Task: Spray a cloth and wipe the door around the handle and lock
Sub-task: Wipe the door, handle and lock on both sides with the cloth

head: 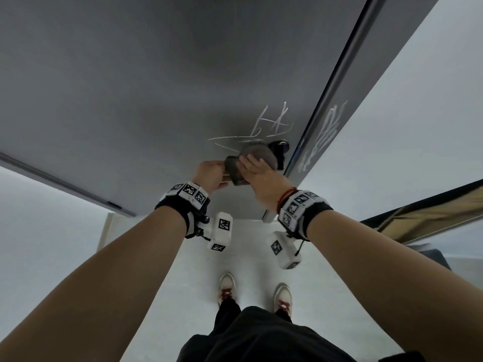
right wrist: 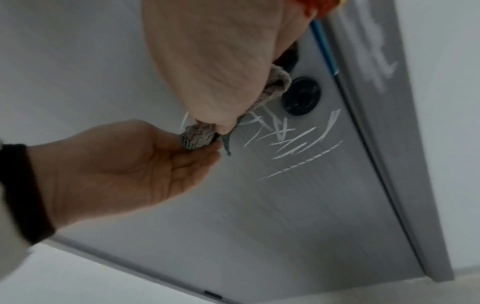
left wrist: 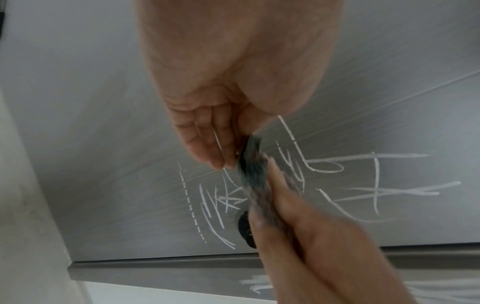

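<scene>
Hands: left hand [head: 210, 173] pinches the cloth's [head: 236, 169] near corner; right hand [head: 257, 173] lies flat over it, fingers fairly straight.
Cloth: bunched, grey, pressed against the door [head: 130, 100].
Beyond grip: white scribbles [head: 271, 124]; black handle [head: 279, 148] just right.

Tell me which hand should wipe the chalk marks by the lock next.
Right. The right hand already lies over the cloth beside the handle and lock, probably best placed to sweep the white marks. The left hand only pinches the cloth's end.
</scene>
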